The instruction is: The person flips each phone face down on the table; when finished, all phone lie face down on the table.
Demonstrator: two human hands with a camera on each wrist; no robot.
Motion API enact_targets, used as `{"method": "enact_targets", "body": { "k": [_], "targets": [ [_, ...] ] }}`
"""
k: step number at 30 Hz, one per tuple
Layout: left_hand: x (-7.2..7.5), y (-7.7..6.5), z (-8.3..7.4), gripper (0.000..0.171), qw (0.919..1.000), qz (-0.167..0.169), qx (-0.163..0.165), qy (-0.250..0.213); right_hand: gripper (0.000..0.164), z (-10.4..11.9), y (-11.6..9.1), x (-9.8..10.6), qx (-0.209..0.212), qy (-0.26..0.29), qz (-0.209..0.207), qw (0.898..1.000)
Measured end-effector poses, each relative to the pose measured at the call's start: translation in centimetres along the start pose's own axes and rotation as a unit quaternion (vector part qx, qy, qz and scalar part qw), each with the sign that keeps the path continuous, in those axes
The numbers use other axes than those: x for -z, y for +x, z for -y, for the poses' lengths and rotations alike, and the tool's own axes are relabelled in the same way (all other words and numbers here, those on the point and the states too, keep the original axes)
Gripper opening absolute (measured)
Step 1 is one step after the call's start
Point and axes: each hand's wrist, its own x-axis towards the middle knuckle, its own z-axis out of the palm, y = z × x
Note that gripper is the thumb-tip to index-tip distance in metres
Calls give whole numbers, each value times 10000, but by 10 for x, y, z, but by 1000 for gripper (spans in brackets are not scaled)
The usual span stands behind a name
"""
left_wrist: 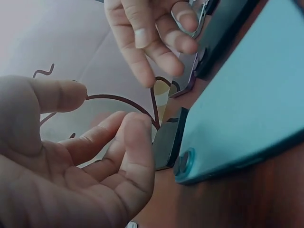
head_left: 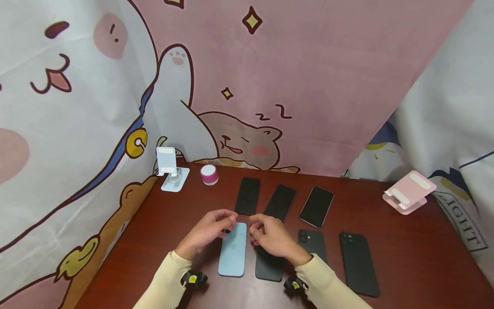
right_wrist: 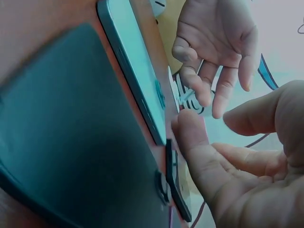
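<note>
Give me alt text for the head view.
A person's left hand and right hand, both empty, hover near a light-blue phone and a dark phone on a reddish-brown table. Five more dark phones lie behind and to the right; a white stand is back left, a pink stand far right.

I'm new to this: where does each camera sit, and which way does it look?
Head: worn on the person's head, facing forward and down over the reddish-brown table towards the pink-and-white cartoon-printed cloth; left hand, right hand and cream sleeves show.
Left wrist: on that wrist, looking along the left hand, beside the flat light-blue rectangular phone; both hands show.
Right wrist: on that wrist, looking along the right hand, beside a dark, flat rectangular phone; both hands show.
Shared: both wrist views catch the light-blue phone.
</note>
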Motion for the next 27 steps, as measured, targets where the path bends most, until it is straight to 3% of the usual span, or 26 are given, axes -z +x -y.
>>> {"method": "enact_targets", "body": {
  "k": [5, 12, 20, 27],
  "targets": [
    [3, 16, -6, 44, 9997, -76, -160, -161, 36, -1, 14, 10, 113, -209, -243, 9994],
    [10, 42, -11, 39, 9977, -447, -299, -403, 37, -5, 39, 26, 95, -378, -584, 9975],
    [18, 77, -12, 44, 9950, -767, -83, -642, 42, -17, 75, 44, -124, -355, -714, 9967],
    [26, 87, -6, 45, 9939, -803, 281, -704, 53, -25, 93, 42, -656, 144, -481, 9966]
  ]
}}
